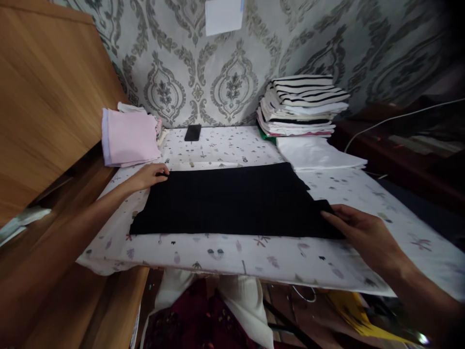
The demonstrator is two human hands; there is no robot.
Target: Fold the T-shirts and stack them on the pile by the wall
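Left hand [147, 177] and right hand [366, 231] pinch black cloth [232, 203] — white printed sheet [225, 249] below, patterned wallpaper [234, 85] behind — it lies plain, mostly flat.

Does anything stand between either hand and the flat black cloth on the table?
Nothing visible: the left hand pinches the flat black cloth at its far left corner, and the right hand grips its right end. The folded white cloth lies past the black one's far right corner, clear of both hands.

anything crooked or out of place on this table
Slightly: the black cloth looks askew at its right end, where the edge steps unevenly near the right hand, unlike its straight front edge. Nothing looks spilled.
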